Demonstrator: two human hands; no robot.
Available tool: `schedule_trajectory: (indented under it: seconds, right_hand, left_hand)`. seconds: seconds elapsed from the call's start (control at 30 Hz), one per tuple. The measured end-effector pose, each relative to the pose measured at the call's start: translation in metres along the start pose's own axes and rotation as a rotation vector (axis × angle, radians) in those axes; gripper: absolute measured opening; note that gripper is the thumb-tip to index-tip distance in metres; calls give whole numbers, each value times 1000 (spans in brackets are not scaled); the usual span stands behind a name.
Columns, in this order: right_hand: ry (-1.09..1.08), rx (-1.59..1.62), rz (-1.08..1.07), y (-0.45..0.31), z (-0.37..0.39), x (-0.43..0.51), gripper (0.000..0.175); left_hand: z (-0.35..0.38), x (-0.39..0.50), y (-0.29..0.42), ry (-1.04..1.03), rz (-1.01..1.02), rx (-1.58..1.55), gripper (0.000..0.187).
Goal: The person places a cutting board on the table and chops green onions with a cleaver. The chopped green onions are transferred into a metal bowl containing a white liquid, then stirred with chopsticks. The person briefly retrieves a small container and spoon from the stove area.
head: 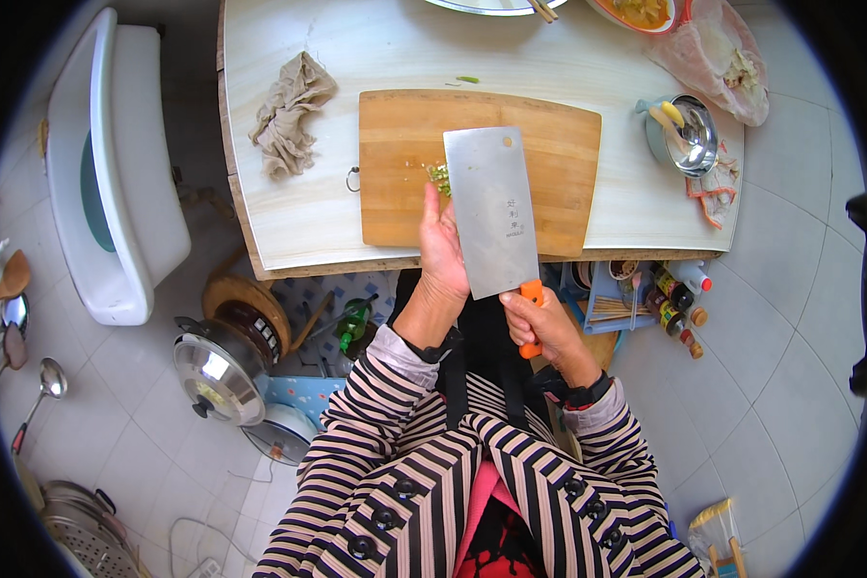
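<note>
My right hand (538,321) is closed round the orange handle of a cleaver (491,209), whose broad steel blade lies flat to the view above the wooden cutting board (556,173). Beside the blade's left edge is my left hand (444,249), palm turned up, its fingers partly hidden behind the blade; whether it touches or supports the blade I cannot tell. Chopped green and white bits (439,175) show at the left fingertips, partly covered by the cleaver. A small green piece (467,79) lies on the table beyond the board.
On the white table (303,224) are a crumpled beige cloth (292,115) at left, a metal pot (683,137) at right, a bowl of food (636,11) and a pinkish plastic bag (722,61) at far right. Below stand a lidded pot (220,376) and bottles (668,311). A white sink (105,173) is at left.
</note>
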State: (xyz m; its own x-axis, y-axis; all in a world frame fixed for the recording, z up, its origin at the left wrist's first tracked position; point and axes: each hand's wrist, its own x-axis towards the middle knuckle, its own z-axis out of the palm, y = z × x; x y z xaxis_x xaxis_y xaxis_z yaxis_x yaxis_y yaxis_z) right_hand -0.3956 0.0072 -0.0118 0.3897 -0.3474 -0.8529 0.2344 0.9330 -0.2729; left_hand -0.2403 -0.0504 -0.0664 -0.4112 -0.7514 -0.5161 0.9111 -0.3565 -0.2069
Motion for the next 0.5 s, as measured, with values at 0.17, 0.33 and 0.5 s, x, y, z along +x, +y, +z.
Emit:
schedule_trajectory:
  seconds: [0.17, 0.33, 0.5]
  right_hand:
    - [67, -129, 37, -3, -13, -7, 23]
    - [133, -213, 49, 4, -29, -14, 22]
    - [213, -325, -42, 16, -51, -14, 23]
  left_hand:
    - [8, 8, 8, -306, 24, -104, 57]
    - [16, 17, 15, -185, 247, 22, 51]
    - [11, 22, 28, -231, 229, -160, 52]
